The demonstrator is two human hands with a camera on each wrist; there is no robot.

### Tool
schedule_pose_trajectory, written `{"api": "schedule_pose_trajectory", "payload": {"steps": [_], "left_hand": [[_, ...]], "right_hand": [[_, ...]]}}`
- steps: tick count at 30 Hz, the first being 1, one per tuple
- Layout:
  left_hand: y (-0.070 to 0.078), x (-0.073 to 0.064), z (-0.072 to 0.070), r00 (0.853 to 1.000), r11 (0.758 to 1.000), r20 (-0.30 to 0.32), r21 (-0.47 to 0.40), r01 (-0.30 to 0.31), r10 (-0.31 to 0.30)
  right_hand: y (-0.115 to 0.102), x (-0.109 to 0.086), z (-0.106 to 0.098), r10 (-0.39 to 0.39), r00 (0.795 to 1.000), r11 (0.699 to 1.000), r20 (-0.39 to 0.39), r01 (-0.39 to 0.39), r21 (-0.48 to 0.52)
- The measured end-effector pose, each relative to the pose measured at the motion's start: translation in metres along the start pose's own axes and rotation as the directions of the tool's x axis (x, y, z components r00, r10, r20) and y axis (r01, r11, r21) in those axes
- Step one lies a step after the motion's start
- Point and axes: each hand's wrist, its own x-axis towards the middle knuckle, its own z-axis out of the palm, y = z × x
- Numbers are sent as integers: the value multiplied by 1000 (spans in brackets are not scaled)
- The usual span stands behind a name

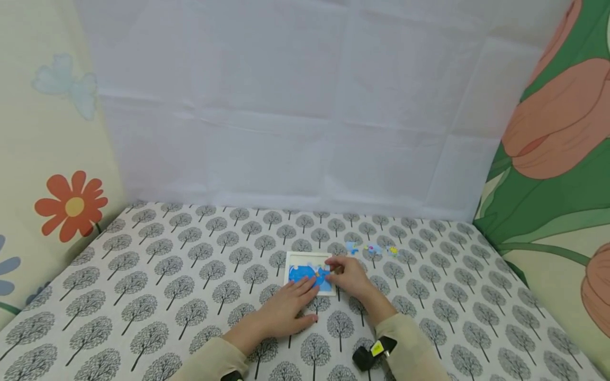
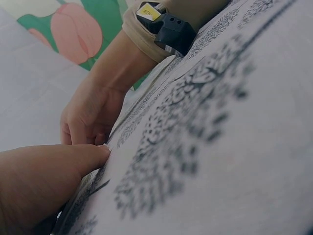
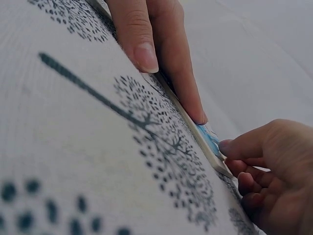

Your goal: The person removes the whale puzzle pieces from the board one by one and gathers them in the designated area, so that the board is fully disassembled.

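Observation:
A small jigsaw puzzle in a white frame lies on the table. Blue pieces fill its lower part, and a pale strip of the backing shows along the top. My left hand lies with fairly straight fingers over the near edge, fingertips resting on the pieces. At the right rim my right hand curls its thumb and fingers about a blue puzzle piece, largely hidden by them. In the right wrist view, the right thumb touches the blue surface beside the frame's corner.
Several loose puzzle pieces lie beyond the frame to the right: a light blue one, a pale one with pink and a yellow one. A tree-print cloth covers the table. A white sheet hangs behind.

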Motion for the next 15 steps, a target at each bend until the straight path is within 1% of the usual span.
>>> {"api": "schedule_pose_trajectory", "payload": {"steps": [3, 9, 15], "left_hand": [[0, 0, 0, 1000, 1000, 1, -3, 0, 0], [-1, 1, 2, 1000, 1000, 2, -7, 8, -8], [-1, 1, 1, 1000, 1000, -3, -4, 3, -3]], "right_hand": [[0, -1, 0, -7, 1000, 1000, 7, 7, 2], [-2, -3, -2, -71, 997, 997, 39, 71, -7], [-2, -3, -3, -82, 996, 996, 47, 82, -17]]}}
